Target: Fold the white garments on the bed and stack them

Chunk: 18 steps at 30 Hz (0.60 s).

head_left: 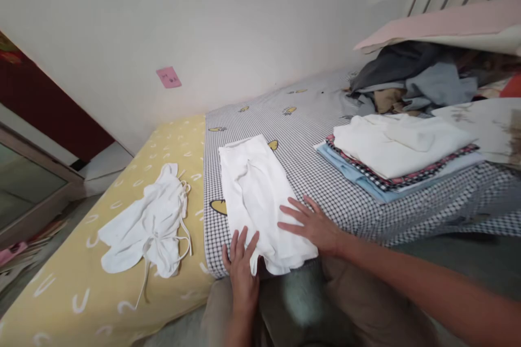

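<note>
The folded white garment (254, 195) lies on the checked bed sheet (317, 173), its long axis running away from the person. The left hand (242, 268) at its near-left corner and the right hand (313, 225) on its right edge both rest flat, fingers spread, neither grip closed.

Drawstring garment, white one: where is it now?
Head view, left: the drawstring garment lies crumpled on the yellow sheet, beside the folded white cloth.
</note>
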Available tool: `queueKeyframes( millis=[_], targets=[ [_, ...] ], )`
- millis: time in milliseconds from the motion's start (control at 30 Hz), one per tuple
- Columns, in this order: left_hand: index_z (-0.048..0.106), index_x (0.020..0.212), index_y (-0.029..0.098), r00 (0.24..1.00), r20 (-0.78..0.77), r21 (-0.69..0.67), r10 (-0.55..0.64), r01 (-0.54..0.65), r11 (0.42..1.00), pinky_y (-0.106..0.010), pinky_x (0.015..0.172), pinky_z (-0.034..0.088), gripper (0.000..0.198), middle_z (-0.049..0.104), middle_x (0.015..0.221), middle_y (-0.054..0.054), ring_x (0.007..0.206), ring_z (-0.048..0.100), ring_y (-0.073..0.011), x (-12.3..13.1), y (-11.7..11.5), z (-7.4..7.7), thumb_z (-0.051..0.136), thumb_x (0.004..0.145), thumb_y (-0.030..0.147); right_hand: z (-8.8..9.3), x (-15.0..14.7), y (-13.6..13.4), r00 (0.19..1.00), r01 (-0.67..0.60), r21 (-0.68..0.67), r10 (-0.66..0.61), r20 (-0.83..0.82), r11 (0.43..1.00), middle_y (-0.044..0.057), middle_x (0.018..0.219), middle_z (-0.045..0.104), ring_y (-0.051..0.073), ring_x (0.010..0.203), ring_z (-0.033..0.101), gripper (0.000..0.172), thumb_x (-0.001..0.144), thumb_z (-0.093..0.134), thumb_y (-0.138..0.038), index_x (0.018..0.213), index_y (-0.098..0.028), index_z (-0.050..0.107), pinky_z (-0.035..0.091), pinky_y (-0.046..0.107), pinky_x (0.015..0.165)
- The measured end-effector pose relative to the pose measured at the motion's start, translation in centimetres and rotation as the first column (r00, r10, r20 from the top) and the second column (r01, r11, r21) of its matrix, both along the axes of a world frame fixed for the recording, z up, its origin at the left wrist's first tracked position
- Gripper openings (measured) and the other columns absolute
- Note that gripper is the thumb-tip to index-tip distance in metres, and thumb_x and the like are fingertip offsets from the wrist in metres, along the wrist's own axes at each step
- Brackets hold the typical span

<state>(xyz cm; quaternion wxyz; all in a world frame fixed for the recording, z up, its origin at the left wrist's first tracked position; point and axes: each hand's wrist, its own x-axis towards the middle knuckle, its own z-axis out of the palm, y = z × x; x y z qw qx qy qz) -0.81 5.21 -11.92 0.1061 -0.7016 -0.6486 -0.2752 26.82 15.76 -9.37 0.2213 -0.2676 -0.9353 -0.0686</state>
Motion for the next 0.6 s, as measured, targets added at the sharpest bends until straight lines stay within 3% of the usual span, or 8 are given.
queueKeyframes(
  millis=[100, 167, 267, 367, 500, 600],
  targets=[
    [0.057, 0.142, 0.039, 0.999, -0.045, 0.03, 0.006, -0.005, 1.0, -0.048, 0.122, 0.014, 0.044, 0.056, 0.153, -0.001, 0.146, 0.043, -0.0238, -0.2, 0.1, -0.5, 0.044, 0.101, 0.031, -0.2, -0.5, -0.1, 0.992, -0.125, 0.022, 0.125, 0.001, 0.992, 0.005, 0.161, 0.045, 0.031, 0.156, 0.022, 0.062, 0.094, 0.061, -0.051, 0.152, -0.036, 0.046, -0.003, 0.06, 0.125],
    [0.057, 0.142, 0.04, 0.997, -0.069, 0.043, 0.019, -0.016, 0.999, -0.047, 0.122, 0.014, 0.044, 0.056, 0.154, -0.001, 0.146, 0.042, -0.0235, -0.4, 0.1, -0.9, 0.045, 0.1, 0.031, -0.3, -1.0, -0.1, 0.985, -0.173, -0.02, 0.174, 0.005, 0.985, 0.004, 0.16, 0.046, 0.028, 0.155, 0.025, 0.063, 0.095, 0.058, -0.053, 0.154, -0.035, 0.045, 0.003, 0.055, 0.126],
    [0.055, 0.143, 0.043, 0.995, -0.094, 0.059, 0.025, -0.02, 0.998, -0.045, 0.123, 0.012, 0.046, 0.054, 0.155, 0.001, 0.147, 0.042, -0.0234, -0.9, 0.3, -1.3, 0.048, 0.099, 0.031, -0.5, -1.8, -0.1, 0.985, -0.172, -0.126, 0.172, -0.015, 0.977, 0.005, 0.16, 0.047, 0.025, 0.154, 0.03, 0.066, 0.095, 0.058, -0.053, 0.156, -0.034, 0.041, 0.011, 0.051, 0.127],
    [0.053, 0.143, 0.046, 0.995, -0.094, 0.083, 0.016, -0.008, 0.997, -0.043, 0.124, 0.011, 0.048, 0.055, 0.154, 0.004, 0.145, 0.045, -0.0219, -1.3, 0.4, -1.7, 0.051, 0.098, 0.03, -0.6, -2.3, -0.1, 0.989, -0.145, -0.203, 0.137, -0.053, 0.968, 0.005, 0.161, 0.046, 0.026, 0.154, 0.028, 0.067, 0.094, 0.06, -0.048, 0.157, -0.034, 0.04, 0.011, 0.052, 0.127],
    [0.057, 0.14, 0.046, 0.998, -0.064, 0.067, 0.014, -0.01, 0.998, -0.048, 0.121, 0.021, 0.045, 0.058, 0.151, 0.002, 0.142, 0.05, -0.0245, -1.3, 0.7, -1.9, 0.05, 0.098, 0.033, -0.4, -2.6, -0.2, 0.981, -0.18, -0.301, 0.149, -0.123, 0.937, 0.005, 0.159, 0.048, 0.027, 0.154, 0.031, 0.062, 0.094, 0.06, -0.046, 0.153, -0.037, 0.046, 0.015, 0.055, 0.127],
    [0.065, 0.132, 0.044, 1.0, 0.001, 0.035, 0.003, -0.003, 0.999, -0.055, 0.116, 0.034, 0.04, 0.063, 0.146, -0.001, 0.139, 0.053, -0.0279, -1.7, 0.7, -1.6, 0.044, 0.1, 0.037, 0.1, -2.7, -0.6, 0.957, -0.2, -0.419, 0.085, -0.278, 0.885, 0.004, 0.15, 0.059, 0.028, 0.149, 0.041, 0.047, 0.098, 0.052, -0.051, 0.142, -0.038, 0.059, 0.022, 0.061, 0.124]
  ],
)
